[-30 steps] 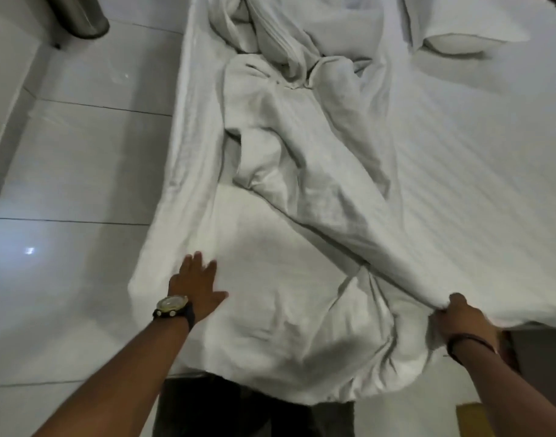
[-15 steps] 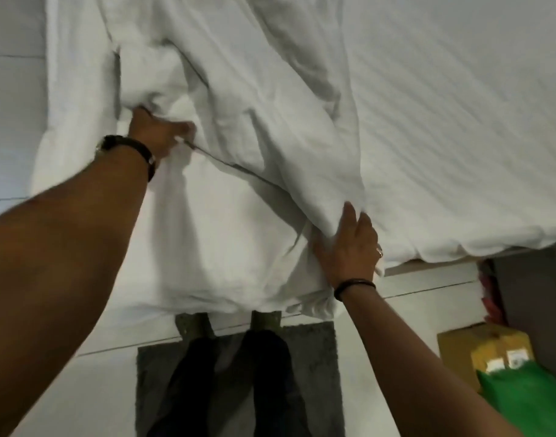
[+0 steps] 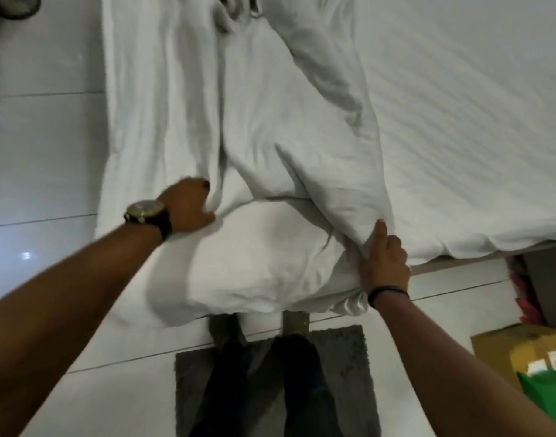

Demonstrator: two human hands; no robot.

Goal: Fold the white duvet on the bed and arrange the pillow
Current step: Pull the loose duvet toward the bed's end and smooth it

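Note:
The white duvet (image 3: pixel 286 121) lies crumpled along the left half of the bed (image 3: pixel 475 137), its near end hanging over the foot edge. My left hand (image 3: pixel 188 206), with a wristwatch, is closed on a fold of the duvet near the bed's left side. My right hand (image 3: pixel 384 263), with a black wristband, grips the duvet's edge at the foot of the bed, index finger stretched along the cloth. The pillow is out of view.
White tiled floor (image 3: pixel 43 152) runs along the bed's left side. A dark grey mat (image 3: pixel 339 383) lies under my feet. At the lower right stand a yellow cardboard box (image 3: pixel 503 351) and a green bag (image 3: pixel 548 402). A dark round object (image 3: pixel 11 7) sits at top left.
My left hand went from flat on the sheet to gripping a duvet fold and has pulled it towards the foot. My right hand stays on the duvet's near edge. The view tilted down.

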